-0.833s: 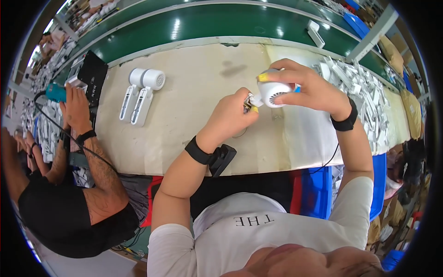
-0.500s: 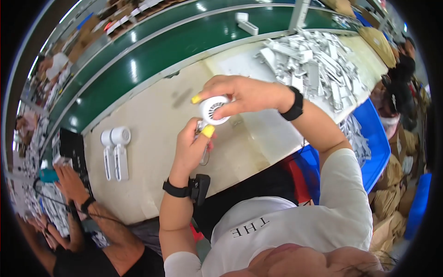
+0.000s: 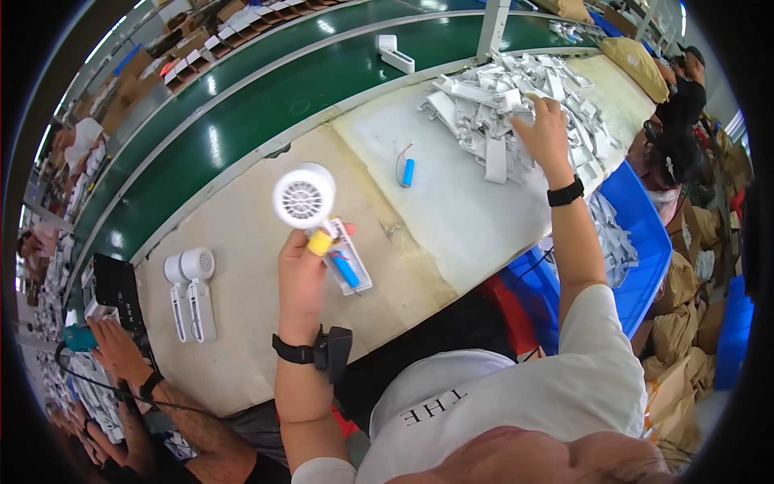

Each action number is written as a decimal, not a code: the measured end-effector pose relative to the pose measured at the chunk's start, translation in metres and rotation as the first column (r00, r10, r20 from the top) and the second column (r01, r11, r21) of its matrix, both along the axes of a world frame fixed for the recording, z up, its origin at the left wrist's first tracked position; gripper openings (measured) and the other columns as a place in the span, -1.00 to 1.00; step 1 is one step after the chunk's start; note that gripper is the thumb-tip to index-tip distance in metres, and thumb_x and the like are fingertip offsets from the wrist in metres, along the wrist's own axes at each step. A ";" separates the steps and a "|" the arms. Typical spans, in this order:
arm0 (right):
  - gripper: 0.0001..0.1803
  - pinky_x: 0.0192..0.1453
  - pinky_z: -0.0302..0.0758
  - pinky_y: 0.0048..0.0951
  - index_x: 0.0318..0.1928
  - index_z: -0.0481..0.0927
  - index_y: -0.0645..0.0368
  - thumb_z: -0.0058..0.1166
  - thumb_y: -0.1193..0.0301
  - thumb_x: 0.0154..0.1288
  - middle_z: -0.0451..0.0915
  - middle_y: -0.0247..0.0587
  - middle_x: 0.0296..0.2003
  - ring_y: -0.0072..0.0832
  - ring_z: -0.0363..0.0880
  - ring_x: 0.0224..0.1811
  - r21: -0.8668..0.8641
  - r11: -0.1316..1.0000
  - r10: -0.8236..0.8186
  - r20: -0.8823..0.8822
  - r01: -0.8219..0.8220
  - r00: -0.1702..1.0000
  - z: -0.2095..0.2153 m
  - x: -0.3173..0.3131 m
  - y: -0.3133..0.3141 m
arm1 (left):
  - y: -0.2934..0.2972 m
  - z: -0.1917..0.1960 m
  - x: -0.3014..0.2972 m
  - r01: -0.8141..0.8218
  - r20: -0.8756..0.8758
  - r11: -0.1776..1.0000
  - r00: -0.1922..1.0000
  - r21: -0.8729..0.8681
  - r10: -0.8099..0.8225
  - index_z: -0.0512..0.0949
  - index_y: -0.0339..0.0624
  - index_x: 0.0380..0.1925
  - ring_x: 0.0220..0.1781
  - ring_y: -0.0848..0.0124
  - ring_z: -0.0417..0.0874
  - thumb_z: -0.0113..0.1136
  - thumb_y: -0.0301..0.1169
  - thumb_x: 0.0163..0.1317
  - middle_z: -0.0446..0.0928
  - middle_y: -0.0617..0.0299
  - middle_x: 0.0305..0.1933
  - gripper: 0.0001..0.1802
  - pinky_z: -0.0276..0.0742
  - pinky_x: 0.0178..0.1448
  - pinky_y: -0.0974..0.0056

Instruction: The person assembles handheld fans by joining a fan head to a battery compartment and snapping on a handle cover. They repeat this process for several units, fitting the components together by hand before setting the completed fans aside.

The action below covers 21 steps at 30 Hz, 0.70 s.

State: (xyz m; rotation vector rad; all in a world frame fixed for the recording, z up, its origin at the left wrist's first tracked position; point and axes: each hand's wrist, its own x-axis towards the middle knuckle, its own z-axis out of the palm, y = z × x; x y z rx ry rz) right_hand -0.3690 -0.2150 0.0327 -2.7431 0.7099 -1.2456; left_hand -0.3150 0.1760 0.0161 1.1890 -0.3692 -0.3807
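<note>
My left hand [image 3: 302, 278] is closed around a white handheld fan [image 3: 304, 198], its round grille turned up toward me. The fan's handle is uncovered and shows a blue cylindrical battery [image 3: 345, 270] and some wires inside. Yellow covers sit on my left thumb and at least one right fingertip. Away to the right, my right hand [image 3: 546, 133] hovers over or touches the near side of a heap of white plastic parts [image 3: 493, 121], thumb and fingers apart. A loose blue battery [image 3: 409, 173] with thin wires lies on the table between my hands.
Two white fans [image 3: 192, 298] lie side by side at the table's left. Beyond runs a green conveyor belt [image 3: 266, 105] carrying another white fan [image 3: 395, 55]. A blue bin [image 3: 645, 250] of white parts stands at right. A co-worker's hand [image 3: 121, 351] holds a teal tool [image 3: 78, 338] at left.
My right hand has left the fan and moved right to the heap of parts. My left hand has turned the fan, so its uncovered handle and battery show. The loose battery has come into sight.
</note>
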 end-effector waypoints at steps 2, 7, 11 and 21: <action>-0.71 -0.06 0.43 -0.25 -0.10 0.54 0.09 0.05 0.38 0.11 0.50 -0.12 -0.10 -0.15 0.46 -0.07 0.074 0.997 -0.017 -0.214 0.034 0.977 0.002 0.000 -0.012 | 0.000 -0.001 0.001 0.002 0.000 0.999 1.000 0.033 -0.002 0.48 -0.29 -0.11 -0.14 0.52 0.57 0.06 -0.30 0.25 0.59 0.12 -0.17 -0.69 0.40 -0.22 0.48; -0.75 -0.23 0.47 -0.32 -0.11 0.53 0.12 -0.05 0.50 0.18 0.50 -0.12 -0.19 -0.17 0.54 -0.28 -0.005 0.997 0.074 -0.054 -0.074 0.996 0.026 0.007 0.035 | 0.011 0.002 0.010 -0.147 -0.012 0.989 0.989 0.034 0.148 0.45 -0.25 -0.07 -0.20 0.53 0.60 0.04 -0.32 0.26 0.59 0.06 -0.15 -0.70 0.32 -0.44 0.57; -0.59 -0.26 0.44 -0.38 -0.02 0.48 0.18 -0.07 0.72 0.08 0.40 -0.08 -0.22 -0.22 0.48 -0.32 0.116 0.821 0.530 0.210 -0.559 0.822 0.020 0.014 0.096 | 0.015 0.004 0.018 -0.178 0.003 0.977 0.984 -0.118 0.179 0.36 -0.24 0.01 -0.09 0.33 0.62 0.02 -0.33 0.28 0.54 0.01 -0.06 -0.66 0.44 -0.41 0.53; -0.32 0.37 0.09 -0.13 0.12 0.41 0.06 -0.04 0.74 -0.13 0.27 -0.05 0.16 0.01 0.06 0.33 0.417 0.394 0.832 -0.541 -0.819 0.125 -0.009 -0.012 0.120 | 0.026 -0.016 0.035 -0.194 -0.074 0.955 0.980 -0.223 0.182 0.34 -0.17 0.01 -0.04 0.29 0.60 0.03 -0.25 0.29 0.53 0.10 -0.03 -0.64 0.58 -0.19 0.46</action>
